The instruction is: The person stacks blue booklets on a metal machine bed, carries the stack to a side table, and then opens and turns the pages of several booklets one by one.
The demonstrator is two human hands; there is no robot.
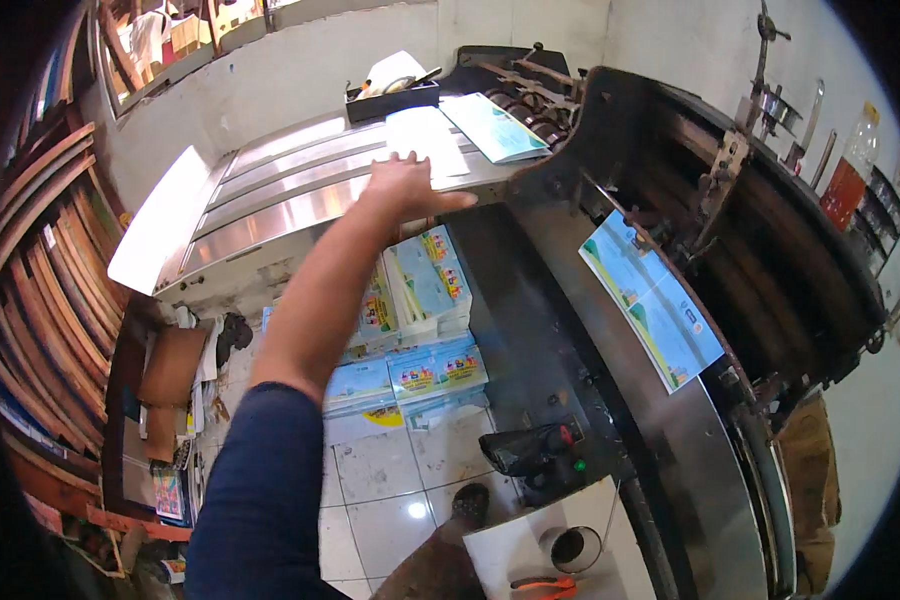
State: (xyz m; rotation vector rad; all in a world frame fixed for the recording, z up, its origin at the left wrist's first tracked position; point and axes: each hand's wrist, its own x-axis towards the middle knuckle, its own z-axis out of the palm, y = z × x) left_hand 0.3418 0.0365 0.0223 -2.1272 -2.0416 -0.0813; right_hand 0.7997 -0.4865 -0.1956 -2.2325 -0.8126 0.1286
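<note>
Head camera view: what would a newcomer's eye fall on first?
Probably the bare left hand comes first, at upper centre by the grooved silver metal table. Next might be the light-blue printed sheet slanting against the dark metal machine at right, then the stacks of colourful printed paper below the hand.

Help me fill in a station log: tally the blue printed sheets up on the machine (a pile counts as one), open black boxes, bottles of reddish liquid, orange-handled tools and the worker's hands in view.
Blue printed sheets: 2
Open black box: 1
Bottle of reddish liquid: 1
Orange-handled tool: 1
Left hand: 1
Total: 6
</note>
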